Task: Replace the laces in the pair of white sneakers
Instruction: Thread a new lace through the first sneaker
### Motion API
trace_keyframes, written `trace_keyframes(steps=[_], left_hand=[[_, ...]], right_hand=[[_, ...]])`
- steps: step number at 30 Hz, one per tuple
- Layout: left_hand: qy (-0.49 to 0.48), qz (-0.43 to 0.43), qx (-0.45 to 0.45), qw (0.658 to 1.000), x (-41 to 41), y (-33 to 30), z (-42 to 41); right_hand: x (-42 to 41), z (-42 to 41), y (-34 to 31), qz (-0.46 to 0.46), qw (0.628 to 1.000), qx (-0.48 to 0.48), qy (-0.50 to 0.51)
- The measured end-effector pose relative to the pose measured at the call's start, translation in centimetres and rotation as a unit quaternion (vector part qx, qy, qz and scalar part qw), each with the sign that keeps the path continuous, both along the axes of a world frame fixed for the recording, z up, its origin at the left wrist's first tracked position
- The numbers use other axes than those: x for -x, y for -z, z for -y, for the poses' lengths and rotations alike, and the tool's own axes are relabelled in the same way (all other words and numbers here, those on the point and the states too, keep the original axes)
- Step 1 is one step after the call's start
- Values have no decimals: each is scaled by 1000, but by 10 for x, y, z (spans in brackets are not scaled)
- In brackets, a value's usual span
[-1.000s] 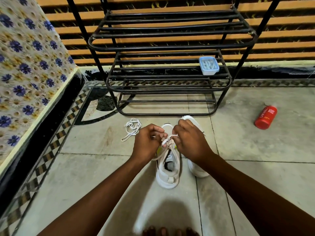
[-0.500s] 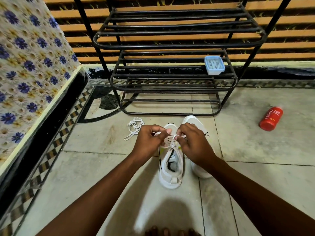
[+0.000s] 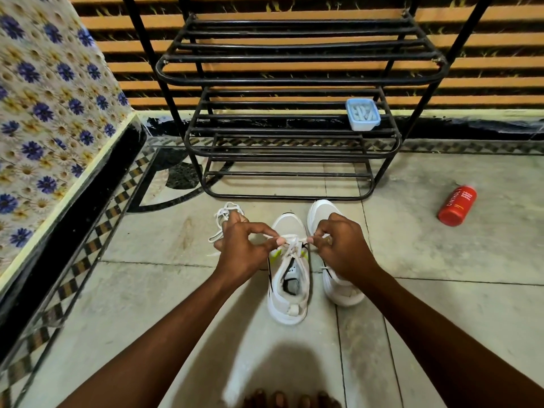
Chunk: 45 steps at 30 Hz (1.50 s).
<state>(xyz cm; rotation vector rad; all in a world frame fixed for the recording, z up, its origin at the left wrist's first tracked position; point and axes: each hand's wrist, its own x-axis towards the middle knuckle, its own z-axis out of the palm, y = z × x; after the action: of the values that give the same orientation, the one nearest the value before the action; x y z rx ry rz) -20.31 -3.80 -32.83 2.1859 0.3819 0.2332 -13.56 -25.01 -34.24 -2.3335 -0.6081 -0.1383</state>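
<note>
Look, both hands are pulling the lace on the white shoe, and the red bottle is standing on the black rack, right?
Not quite. The red bottle lies on its side on the floor, right of the black rack, as the head view shows. The rest holds: the left hand and right hand both pinch the lace on the white shoe.

1 head-worn wide-angle view, forward and steeply down, near floor [image 3: 123, 304] before shoe rack [image 3: 288, 125]
</note>
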Motion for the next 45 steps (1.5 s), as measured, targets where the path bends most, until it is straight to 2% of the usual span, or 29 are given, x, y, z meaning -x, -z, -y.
trace_keyframes(steps=[4,8,13,18,26,34,45], left_hand=[[-44,-12,36,998,7,17,-15],[-91,-63,60,992,14,39,-30],[-146,-116,70,980,22,47,-29],[-156,-101,125,975,19,67,-32],[-234,-102,107,961,19,72,-29],[-238,-112,79,962,18,72,-31],[-227,-122,93,962,20,75,-33]], right_hand=[[-3,15,0,-31,997,60,22],[-8,27,6,-82,988,125,45],[-8,35,14,-130,980,138,62],[-6,37,19,-174,968,149,104],[-4,34,15,-181,969,106,133],[-3,34,15,-198,966,83,146],[-4,37,14,-186,969,79,140]])
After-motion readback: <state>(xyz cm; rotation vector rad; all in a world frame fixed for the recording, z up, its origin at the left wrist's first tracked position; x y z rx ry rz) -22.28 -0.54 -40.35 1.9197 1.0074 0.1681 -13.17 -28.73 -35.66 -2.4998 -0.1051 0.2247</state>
